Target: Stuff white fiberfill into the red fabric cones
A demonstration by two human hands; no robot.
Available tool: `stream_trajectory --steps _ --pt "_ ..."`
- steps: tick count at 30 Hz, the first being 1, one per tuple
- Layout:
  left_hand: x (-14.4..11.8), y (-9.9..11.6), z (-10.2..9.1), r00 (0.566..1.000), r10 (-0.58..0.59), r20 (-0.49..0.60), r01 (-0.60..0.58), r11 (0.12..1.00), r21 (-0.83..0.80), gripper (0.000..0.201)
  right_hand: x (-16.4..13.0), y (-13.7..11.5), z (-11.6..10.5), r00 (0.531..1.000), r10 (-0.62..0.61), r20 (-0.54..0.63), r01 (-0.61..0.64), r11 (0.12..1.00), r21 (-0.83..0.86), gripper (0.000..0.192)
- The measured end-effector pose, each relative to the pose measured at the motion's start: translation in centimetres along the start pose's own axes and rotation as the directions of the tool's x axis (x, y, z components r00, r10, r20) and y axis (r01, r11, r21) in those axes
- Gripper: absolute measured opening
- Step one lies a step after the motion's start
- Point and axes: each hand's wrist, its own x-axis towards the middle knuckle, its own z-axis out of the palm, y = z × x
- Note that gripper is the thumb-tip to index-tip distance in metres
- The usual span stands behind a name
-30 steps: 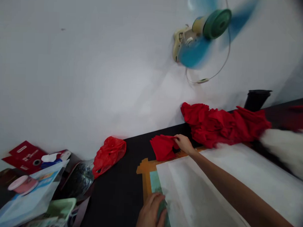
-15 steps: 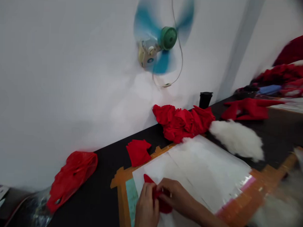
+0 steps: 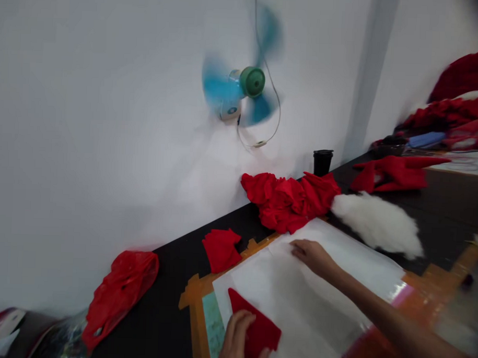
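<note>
here the left hand (image 3: 239, 341) presses flat, fingers together, on a red piece (image 3: 257, 328) on the white sheet (image 3: 297, 301); the right hand (image 3: 312, 254) lies open-fingered at the sheet's far edge

Sewing workshop: red fabric pile (image 3: 291, 199), white stuffing (image 3: 378, 223).

Left hand (image 3: 239, 338) presses red fabric piece (image 3: 257, 328); right hand (image 3: 312, 254) flat on white sheet (image 3: 297, 296).

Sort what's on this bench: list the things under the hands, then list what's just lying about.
In hand:
left hand pressing the red fabric piece
right hand flat on the white sheet

Lying about:
small red piece
red fabric heap
white fluff
red bag
black cup
wall fan
</note>
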Motion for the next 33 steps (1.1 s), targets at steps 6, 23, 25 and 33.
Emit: stream_trajectory --steps 6,23,25,33 --pt "4.2 5.1 0.2 0.978 -0.134 0.161 0.184 0.917 -0.354 0.061 -5.5 -6.8 2.6 0.963 -0.055 0.264 -0.093 0.851 0.517 0.021" --pt "5.9 3.9 2.3 0.947 -0.290 0.137 0.316 0.775 -0.547 0.025 -8.0 -9.6 3.9 0.959 -0.009 0.283 -0.237 0.527 0.816 0.029" --pt "6.0 3.8 2.5 0.949 -0.308 0.070 0.301 0.816 -0.493 0.011 -8.5 -10.3 3.6 0.965 -0.008 0.264 -0.215 0.553 0.805 0.033" --pt "5.7 3.2 1.8 0.848 -0.500 0.177 0.482 0.587 -0.651 0.017 -7.2 -6.4 4.6 0.991 0.127 0.050 -0.135 0.857 0.497 0.019"
